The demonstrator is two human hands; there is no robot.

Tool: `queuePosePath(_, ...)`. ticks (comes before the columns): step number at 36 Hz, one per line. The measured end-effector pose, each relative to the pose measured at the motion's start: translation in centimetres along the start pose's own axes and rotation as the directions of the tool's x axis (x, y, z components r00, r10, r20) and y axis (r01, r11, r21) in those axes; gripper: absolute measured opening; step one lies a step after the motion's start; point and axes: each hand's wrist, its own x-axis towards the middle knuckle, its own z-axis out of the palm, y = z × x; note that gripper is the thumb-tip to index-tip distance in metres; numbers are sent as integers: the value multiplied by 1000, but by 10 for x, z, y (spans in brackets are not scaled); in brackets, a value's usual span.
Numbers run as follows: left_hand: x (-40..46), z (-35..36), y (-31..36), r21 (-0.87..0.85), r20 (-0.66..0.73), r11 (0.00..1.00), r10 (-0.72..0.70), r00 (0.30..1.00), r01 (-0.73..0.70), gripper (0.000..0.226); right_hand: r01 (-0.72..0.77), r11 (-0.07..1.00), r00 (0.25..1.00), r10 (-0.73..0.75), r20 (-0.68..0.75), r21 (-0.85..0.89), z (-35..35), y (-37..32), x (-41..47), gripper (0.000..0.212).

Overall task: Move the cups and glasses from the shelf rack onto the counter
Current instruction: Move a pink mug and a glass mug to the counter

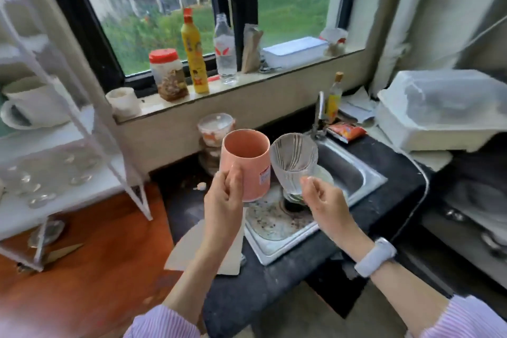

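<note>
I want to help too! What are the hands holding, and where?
Left hand grips the pink cup by its lower side; right hand pinches the ribbed glass near its base.

home kitchen | steel sink [354,173], faucet [319,115], windowsill bottles [194,52]

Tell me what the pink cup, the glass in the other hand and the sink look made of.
Pink cup: matte and opaque, probably plastic, possibly ceramic; no shine, sticker on its side.
Glass: clear ribbed glass, or possibly hard plastic; you see through it.
Sink: stainless steel by its dull grey metallic sheen, stained near the drain.
</note>
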Motion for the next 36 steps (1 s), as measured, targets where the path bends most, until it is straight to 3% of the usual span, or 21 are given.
queuePosePath(5, -33, 113, 38, -72, 170, 995, 74, 983, -62, 29, -36, 998, 980, 23, -196, -59, -113, 35, -27, 54)
queuePosePath(9, -55, 195, 62, -163, 343, 983, 137, 929, -84, 30, -95, 991, 945, 60, -320, -92, -193, 60, -54, 52)
queuePosePath(14, -79, 294, 97, -252, 511, 962, 223, 830, -103, 31, -183, 973, 845, 84, -528, -137, -282, 82, -84, 54)
queuePosePath(19, -106, 386, 132, -315, 646, 948, 246, 723, -42, 26, -304, 938, 688, 93, -719, -169, -361, 102, -108, 54)
queuePosePath(23, -125, 461, 155, -357, 731, 934, 292, 617, -18, 33, -400, 904, 591, 130, -796, -149, -423, 119, -121, 48)
queuePosePath(28, -144, 565, 182, -413, 786, 911, 359, 503, -4, 25, -485, 856, 474, 85, -876, -180, -502, 148, -124, 49)
queuePosePath(36, -159, 730, 227, -440, 843, 898, 403, 356, 25, 21, -568, 814, 362, 111, -925, -124, -633, 189, -106, 48)
